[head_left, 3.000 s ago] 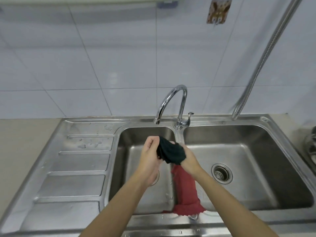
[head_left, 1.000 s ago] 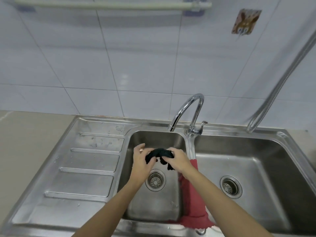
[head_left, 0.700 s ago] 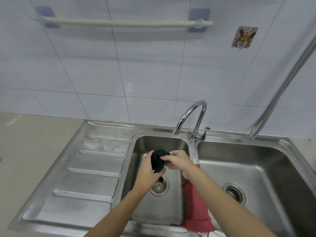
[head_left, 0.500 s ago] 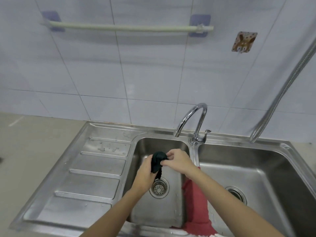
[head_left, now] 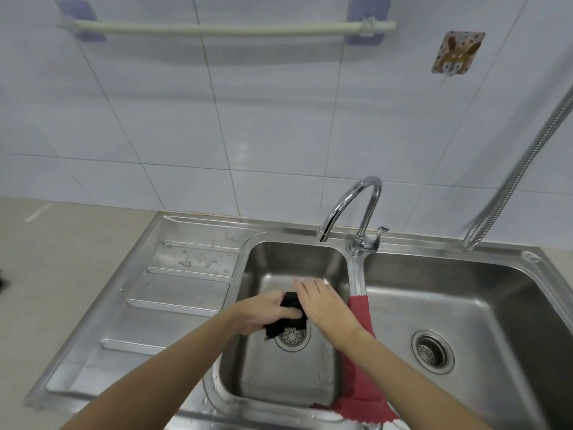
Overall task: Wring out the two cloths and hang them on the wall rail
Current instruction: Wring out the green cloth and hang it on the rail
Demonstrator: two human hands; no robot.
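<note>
Over the left sink basin [head_left: 291, 262], my left hand [head_left: 266, 311] is closed around a bunched dark green cloth [head_left: 290, 321]. My right hand [head_left: 322, 302] lies flat on the cloth's right side with its fingers stretched out. A corner of the dark cloth hangs below my left hand toward the drain [head_left: 292, 335]. A red cloth [head_left: 359, 367] is draped over the divider between the two basins, partly hidden by my right forearm. The pale wall rail [head_left: 223, 27] runs across the tiles high above, bare.
A curved chrome tap [head_left: 356, 206] stands behind the basins, its spout over the left one. A metal hose [head_left: 521, 169] hangs at the right. The ribbed steel drainboard [head_left: 173, 293] lies left of the sink, a beige counter [head_left: 46, 259] beyond it. A rabbit-patterned hook [head_left: 457, 52] sticks on the tiles.
My view has tilted up, bringing the wall rail into sight. Both hands dropped lower into the left basin. My right hand went from pinching the dark cloth to lying flat against it.
</note>
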